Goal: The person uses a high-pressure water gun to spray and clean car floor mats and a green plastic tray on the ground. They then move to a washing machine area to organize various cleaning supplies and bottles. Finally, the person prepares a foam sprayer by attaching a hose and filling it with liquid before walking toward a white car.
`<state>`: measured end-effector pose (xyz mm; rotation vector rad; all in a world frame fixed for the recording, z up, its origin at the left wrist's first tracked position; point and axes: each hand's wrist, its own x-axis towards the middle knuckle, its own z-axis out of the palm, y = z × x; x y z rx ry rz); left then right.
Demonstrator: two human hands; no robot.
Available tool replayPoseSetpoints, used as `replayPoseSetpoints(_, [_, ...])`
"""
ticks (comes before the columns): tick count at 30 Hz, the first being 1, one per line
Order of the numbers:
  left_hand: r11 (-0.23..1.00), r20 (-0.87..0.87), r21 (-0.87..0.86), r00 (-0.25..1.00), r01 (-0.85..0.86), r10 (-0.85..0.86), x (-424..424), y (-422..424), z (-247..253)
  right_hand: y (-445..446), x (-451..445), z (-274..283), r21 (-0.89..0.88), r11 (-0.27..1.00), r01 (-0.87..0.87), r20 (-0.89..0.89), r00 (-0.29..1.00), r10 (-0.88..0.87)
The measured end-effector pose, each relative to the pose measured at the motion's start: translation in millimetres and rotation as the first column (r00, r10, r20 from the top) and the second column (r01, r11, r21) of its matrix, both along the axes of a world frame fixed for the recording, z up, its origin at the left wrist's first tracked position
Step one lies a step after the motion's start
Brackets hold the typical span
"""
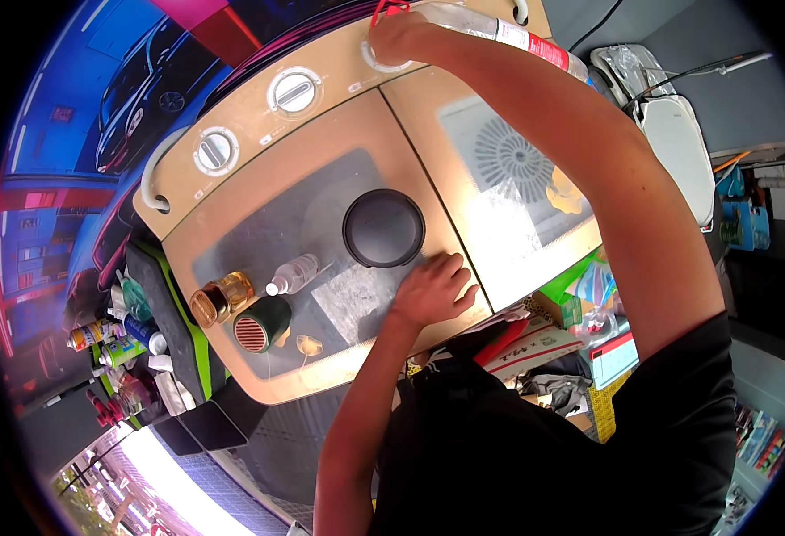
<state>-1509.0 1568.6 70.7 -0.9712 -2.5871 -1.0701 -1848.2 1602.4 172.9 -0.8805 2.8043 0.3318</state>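
My left hand (436, 291) rests palm down on the gold top of a twin-tub washing machine (426, 221), fingers apart and holding nothing. Just beyond its fingertips stands a round black bowl (383, 228). At the far edge my right hand (400, 39) covers much of a white dial (385, 65). A red object (390, 8) shows by its fingers; whether the hand grips either is hidden. Left of the bowl lie a small clear bottle with a white cap (294, 273), an amber container (235, 289) and a dark green cylinder with a slatted end (262, 323).
Two more dials (295, 92) sit along the control panel. A clear bottle with a red label (545, 52) lies behind my right forearm. Spray cans (124, 350) crowd the left side. A cardboard box (533, 347) and bags are below the machine's front edge.
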Motion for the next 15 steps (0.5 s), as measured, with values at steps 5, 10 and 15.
replayPoseSetpoints(5, [1.0,0.022,-0.011,1.0,-0.01,0.01,0.5,1.4,1.6,3.4,0.2,-6.0,-0.036,0.999,-0.005,-0.042,0.999,0.003])
replayPoseSetpoints(10, [1.0,-0.008,0.001,1.0,0.009,-0.009,-0.8,2.0,2.0,7.5,26.3,2.0,-0.029,0.999,-0.024,-0.133,0.991,0.02])
replayPoseSetpoints(15, [1.0,0.019,-0.008,1.0,0.025,-0.025,-0.9,3.5,3.5,37.2,91.9,6.2,-0.365,0.931,0.009,-0.089,0.995,-0.045])
